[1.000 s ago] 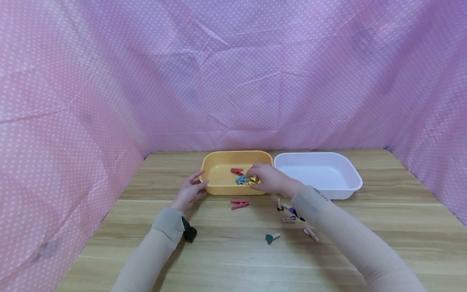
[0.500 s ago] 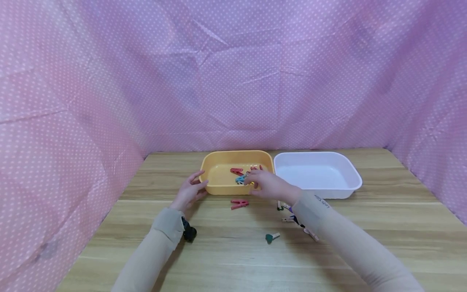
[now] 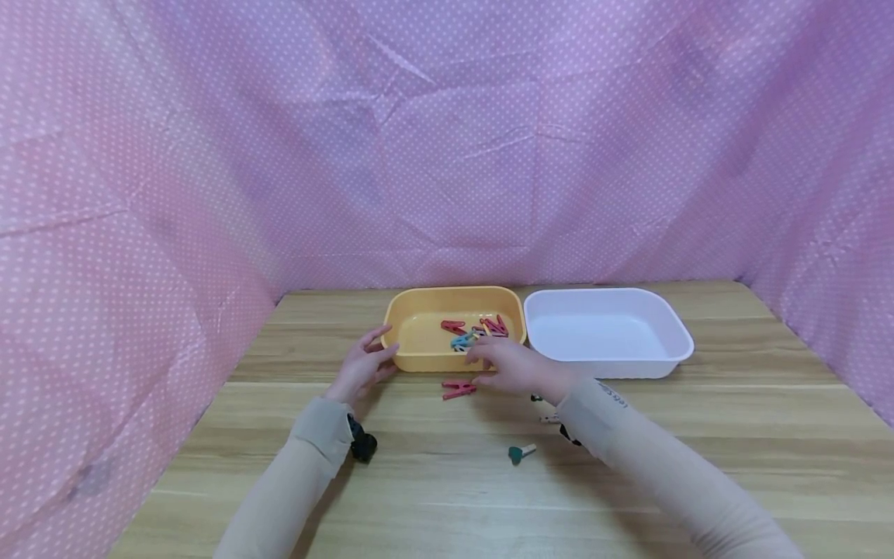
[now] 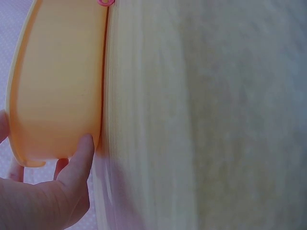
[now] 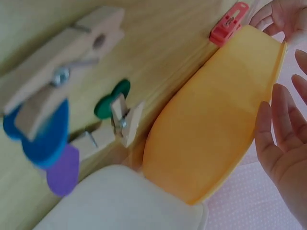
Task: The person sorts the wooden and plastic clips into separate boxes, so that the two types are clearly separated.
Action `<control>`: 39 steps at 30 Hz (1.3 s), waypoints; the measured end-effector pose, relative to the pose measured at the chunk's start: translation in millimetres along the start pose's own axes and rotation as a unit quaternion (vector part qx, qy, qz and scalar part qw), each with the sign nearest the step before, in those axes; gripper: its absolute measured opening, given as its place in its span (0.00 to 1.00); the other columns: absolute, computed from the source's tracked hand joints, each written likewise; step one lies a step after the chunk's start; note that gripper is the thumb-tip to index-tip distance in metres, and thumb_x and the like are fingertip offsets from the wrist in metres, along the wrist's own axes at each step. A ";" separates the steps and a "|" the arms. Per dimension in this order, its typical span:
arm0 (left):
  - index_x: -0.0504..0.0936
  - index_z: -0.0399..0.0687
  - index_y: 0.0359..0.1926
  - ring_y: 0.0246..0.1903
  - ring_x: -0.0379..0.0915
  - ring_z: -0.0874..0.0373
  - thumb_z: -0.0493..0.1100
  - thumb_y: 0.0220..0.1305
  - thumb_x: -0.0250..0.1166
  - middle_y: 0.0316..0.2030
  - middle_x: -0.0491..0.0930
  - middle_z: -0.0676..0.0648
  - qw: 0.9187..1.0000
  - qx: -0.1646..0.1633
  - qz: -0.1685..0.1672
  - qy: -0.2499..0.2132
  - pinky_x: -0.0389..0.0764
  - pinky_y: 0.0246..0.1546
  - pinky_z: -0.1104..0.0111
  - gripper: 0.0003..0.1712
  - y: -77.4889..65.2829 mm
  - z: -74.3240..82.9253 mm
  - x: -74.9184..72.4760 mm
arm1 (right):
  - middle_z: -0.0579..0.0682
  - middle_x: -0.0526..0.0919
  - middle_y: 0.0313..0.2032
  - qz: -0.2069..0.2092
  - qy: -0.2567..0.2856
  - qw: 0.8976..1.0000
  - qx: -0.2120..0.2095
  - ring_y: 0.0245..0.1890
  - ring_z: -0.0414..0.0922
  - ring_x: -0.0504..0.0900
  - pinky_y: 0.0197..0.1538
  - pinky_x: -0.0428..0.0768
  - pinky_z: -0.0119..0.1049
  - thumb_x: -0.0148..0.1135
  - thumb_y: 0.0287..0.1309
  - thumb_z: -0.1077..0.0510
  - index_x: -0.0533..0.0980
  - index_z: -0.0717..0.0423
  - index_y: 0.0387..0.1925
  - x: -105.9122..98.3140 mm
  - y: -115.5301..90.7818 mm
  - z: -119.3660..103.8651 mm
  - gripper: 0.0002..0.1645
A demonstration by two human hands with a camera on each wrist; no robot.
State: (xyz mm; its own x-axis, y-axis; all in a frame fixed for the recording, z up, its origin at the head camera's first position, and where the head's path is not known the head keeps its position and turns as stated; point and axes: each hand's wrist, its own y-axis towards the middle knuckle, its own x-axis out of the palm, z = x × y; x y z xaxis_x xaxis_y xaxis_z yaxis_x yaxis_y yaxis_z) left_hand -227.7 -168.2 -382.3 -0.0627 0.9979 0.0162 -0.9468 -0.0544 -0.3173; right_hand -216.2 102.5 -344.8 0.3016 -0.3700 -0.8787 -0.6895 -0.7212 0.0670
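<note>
A yellow tub point(image 3: 427, 362) stands at the table's middle back, with red clothespins point(image 3: 453, 327) and blue clothespins point(image 3: 461, 340) inside. My left hand point(image 3: 364, 361) holds its left end; in the left wrist view the thumb point(image 4: 80, 160) presses the near wall and other fingers reach behind the end. At the near rim, my right hand point(image 3: 513, 365) has loosely bent fingers, with nothing seen in them. It partly covers the tub's right front. One pinkish-red clothespin point(image 3: 458, 390) lies on the table before the tub, near the right fingertips.
Right of the yellow tub stands a white tub point(image 3: 608, 371). Small wooden clothespins lie in front, one with a green heart point(image 3: 515, 456); the right forearm hides some. The right wrist view shows ones with a blue heart point(image 5: 50, 143) and a purple heart point(image 5: 63, 170).
My right hand has drawn back from inside the yellow tub to its near rim, uncovering red clothespins at the tub's right side. The left hand has stayed in place.
</note>
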 end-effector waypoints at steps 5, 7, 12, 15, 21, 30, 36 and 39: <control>0.61 0.50 0.70 0.49 0.71 0.52 0.35 0.67 0.56 0.59 0.62 0.38 1.000 0.001 0.001 -0.005 0.72 0.59 0.57 0.31 1.1 -0.2 -0.4 | 0.52 0.80 0.46 -0.010 -0.004 1.000 -0.029 0.42 0.46 0.78 0.47 0.79 0.38 0.67 0.55 0.59 0.78 0.59 0.48 7.3 0.6 1.0 0.17; 0.61 0.50 0.70 0.49 0.71 0.51 0.34 0.67 0.56 0.59 0.63 0.38 1.000 0.002 0.001 -0.006 0.73 0.58 0.57 0.31 1.0 -0.5 -0.3 | 0.51 0.80 0.47 -0.017 0.000 1.000 -0.022 0.45 0.46 0.78 0.50 0.79 0.39 0.67 0.55 0.59 0.78 0.58 0.49 9.8 0.6 -0.2 0.19; 0.61 0.50 0.70 0.50 0.70 0.51 0.34 0.67 0.56 0.59 0.63 0.38 1.000 0.004 0.002 -0.003 0.74 0.57 0.58 0.31 0.3 -1.0 -0.1 | 0.49 0.78 0.51 -0.052 0.009 0.999 -0.005 0.53 0.46 0.75 0.59 0.74 0.43 0.67 0.55 0.56 0.76 0.56 0.53 13.2 0.3 -4.6 0.23; 0.61 0.50 0.70 0.49 0.71 0.52 0.33 0.67 0.56 0.59 0.63 0.38 1.000 0.002 0.005 -0.003 0.74 0.57 0.59 0.31 0.2 -1.0 0.4 | 0.48 0.77 0.53 -0.077 0.015 0.997 -0.005 0.55 0.45 0.73 0.61 0.72 0.42 0.68 0.55 0.52 0.75 0.53 0.56 15.6 0.5 -5.5 0.27; 0.60 0.49 0.70 0.46 0.71 0.54 0.33 0.67 0.56 0.58 0.63 0.39 1.000 0.001 0.002 -0.006 0.74 0.56 0.60 0.32 -0.5 -0.7 0.6 | 0.45 0.72 0.58 -0.105 0.017 0.994 0.002 0.59 0.43 0.68 0.65 0.68 0.41 0.70 0.50 0.45 0.72 0.47 0.61 20.0 1.2 -7.2 0.36; 0.61 0.50 0.70 0.46 0.72 0.53 0.34 0.68 0.55 0.60 0.62 0.38 1.000 0.000 0.001 -0.005 0.73 0.57 0.59 0.31 1.0 -0.1 -0.2 | 0.51 0.66 0.65 -0.133 -0.004 0.991 0.026 0.64 0.48 0.64 0.66 0.66 0.46 0.72 0.47 0.43 0.70 0.47 0.63 24.6 4.8 -11.7 0.41; 0.61 0.50 0.70 0.49 0.70 0.52 0.34 0.67 0.56 0.60 0.62 0.38 1.000 0.000 0.005 -0.003 0.74 0.57 0.59 0.31 1.0 -1.2 0.6 | 0.51 0.66 0.64 -0.154 -0.017 0.987 0.048 0.63 0.49 0.63 0.65 0.66 0.48 0.72 0.46 0.41 0.70 0.43 0.62 28.7 11.1 -10.9 0.40; 0.61 0.50 0.70 0.49 0.70 0.53 0.34 0.67 0.56 0.60 0.62 0.38 1.000 0.001 0.007 -0.003 0.75 0.55 0.61 0.31 1.3 -0.7 0.8 | 0.51 0.67 0.64 -0.160 -0.022 0.985 0.052 0.63 0.49 0.63 0.65 0.67 0.48 0.71 0.46 0.40 0.70 0.42 0.62 31.0 12.5 -9.9 0.40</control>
State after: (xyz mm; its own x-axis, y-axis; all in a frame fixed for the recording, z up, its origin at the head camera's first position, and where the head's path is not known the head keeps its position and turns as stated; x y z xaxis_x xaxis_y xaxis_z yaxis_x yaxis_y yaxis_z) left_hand -228.7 -167.5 -383.4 -0.0769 0.9969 0.0173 -0.9462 -0.0675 -0.3165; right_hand -209.0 76.2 -366.5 0.4873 -0.1048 -0.8669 -0.6284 -0.7314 -0.2648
